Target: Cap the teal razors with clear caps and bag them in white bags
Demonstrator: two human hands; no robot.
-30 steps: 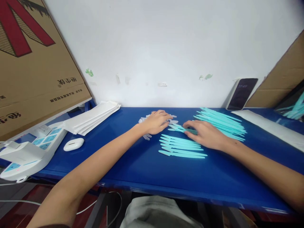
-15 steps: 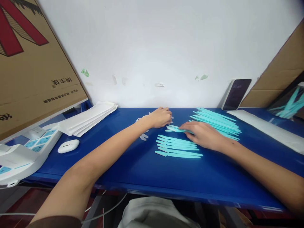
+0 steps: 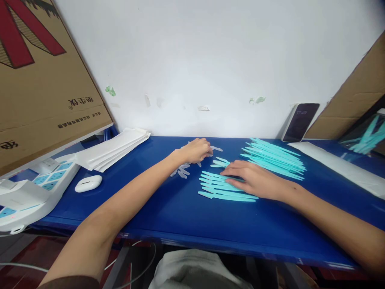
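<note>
Row of teal sticks is lying mid-table, slim ends to the right, wider flat ends to the left, roughly parallel to the table's front edge. Right hand is hanging over the row's far right part, fingers half bent, thumb a bit apart; can't tell if it's gripping a stick. A few loose teal sticks are sitting just behind the row, partly under those fingers.

Left hand is curling over the translucent pieces, fingertips down; can't tell whether it's pinching one. Those pieces are spreading out from under it, near side and far.

Big teal pile is lying behind and right of the right hand, slightly fanned.

Room: a broad strip of blue table is running between row and front edge; another is separating the translucent pieces from the white earbud case at left. Wall is bounding the back edge. White packets and power strip are taking up the left end. Phone is leaning upright at back right, long white sleeve lying before it.
</note>
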